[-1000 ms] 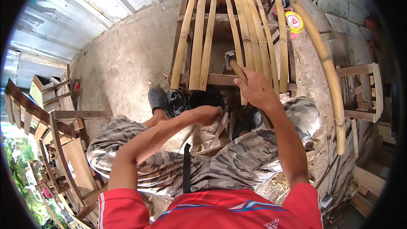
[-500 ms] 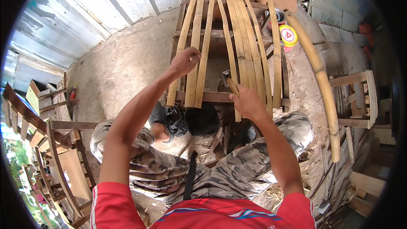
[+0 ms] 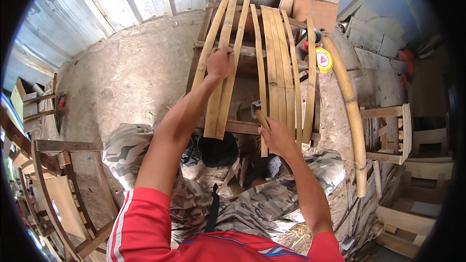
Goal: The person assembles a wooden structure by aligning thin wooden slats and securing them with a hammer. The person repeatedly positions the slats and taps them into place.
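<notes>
The left hand (image 3: 220, 62) has its grip closed on a bamboo slat (image 3: 224, 73) of the wooden frame (image 3: 233, 127), while the right hand (image 3: 277, 137) clenches a hammer (image 3: 258, 113).

Slats (image 3: 272, 68) lie side by side across the frame (image 3: 242, 127); left hand (image 3: 219, 62) rests on the left slats, right hand (image 3: 276, 138) with hammer (image 3: 257, 112) at the near edge, pole (image 3: 350, 111) right.

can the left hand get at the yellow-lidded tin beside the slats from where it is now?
Probably yes, with a stretch. The left hand rests on the bamboo slats; the tin sits past their right edge, nothing above the slats blocking.
</notes>
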Tool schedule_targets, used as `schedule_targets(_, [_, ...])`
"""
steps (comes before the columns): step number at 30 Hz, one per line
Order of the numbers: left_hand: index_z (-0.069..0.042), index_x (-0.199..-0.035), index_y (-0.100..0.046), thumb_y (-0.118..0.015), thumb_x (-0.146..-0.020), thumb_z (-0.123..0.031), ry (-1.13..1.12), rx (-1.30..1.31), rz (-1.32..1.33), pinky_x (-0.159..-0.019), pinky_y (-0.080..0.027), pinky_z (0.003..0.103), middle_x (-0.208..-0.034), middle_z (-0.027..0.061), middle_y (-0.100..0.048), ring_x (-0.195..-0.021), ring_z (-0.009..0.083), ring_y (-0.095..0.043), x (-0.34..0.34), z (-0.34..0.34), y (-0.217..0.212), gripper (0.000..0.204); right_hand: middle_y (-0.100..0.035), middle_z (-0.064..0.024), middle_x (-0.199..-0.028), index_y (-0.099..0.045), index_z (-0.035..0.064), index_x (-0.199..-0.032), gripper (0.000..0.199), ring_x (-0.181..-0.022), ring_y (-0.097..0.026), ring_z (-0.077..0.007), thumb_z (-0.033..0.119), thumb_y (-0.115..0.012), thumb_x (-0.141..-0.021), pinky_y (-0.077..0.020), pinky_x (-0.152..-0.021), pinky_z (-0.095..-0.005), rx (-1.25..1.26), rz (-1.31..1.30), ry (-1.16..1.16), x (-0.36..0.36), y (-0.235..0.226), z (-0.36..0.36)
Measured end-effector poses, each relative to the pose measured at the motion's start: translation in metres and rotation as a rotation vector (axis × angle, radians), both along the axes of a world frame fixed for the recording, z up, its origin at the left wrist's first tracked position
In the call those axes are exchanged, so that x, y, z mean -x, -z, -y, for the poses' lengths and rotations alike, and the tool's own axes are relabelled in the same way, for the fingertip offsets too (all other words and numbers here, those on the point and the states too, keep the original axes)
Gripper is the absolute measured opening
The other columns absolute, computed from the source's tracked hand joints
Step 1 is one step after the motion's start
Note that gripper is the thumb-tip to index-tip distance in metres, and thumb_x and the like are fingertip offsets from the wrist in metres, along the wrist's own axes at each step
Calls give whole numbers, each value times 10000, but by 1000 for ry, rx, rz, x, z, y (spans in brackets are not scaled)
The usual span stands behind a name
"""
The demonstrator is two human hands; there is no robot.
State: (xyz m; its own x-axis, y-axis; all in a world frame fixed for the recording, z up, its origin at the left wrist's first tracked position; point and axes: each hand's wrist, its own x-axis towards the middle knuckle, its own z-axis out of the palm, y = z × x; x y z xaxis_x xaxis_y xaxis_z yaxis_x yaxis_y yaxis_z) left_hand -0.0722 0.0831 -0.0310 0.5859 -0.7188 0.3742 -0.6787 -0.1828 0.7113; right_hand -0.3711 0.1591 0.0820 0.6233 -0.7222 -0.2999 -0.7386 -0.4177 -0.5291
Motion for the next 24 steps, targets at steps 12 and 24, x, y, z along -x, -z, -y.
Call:
schedule_targets(12, [-112,-1029,-734,-622,-948,-220,-102,-10,34,-993,-421,441,-991,121,-747,-1131,298,-633,10,2,-1,176,-669,-343,-912,-619,-42,-1160,333,-909,-644,-530,228,-645,-968,-504,-797,-566,-22,-29,14,-12,-11,-3])
schedule_targets(24, [-129,-1032,-736,-635,-937,-219,-54,39,-12,-991,-430,455,-1014,119,-747,-1128,307,-634,5,5,7,166,-677,-317,-885,-621,-13,-1264,415,-870,-659,-498,276,-658,-969,-511,-769,-525,3,-30,-9,-8,5,-1])
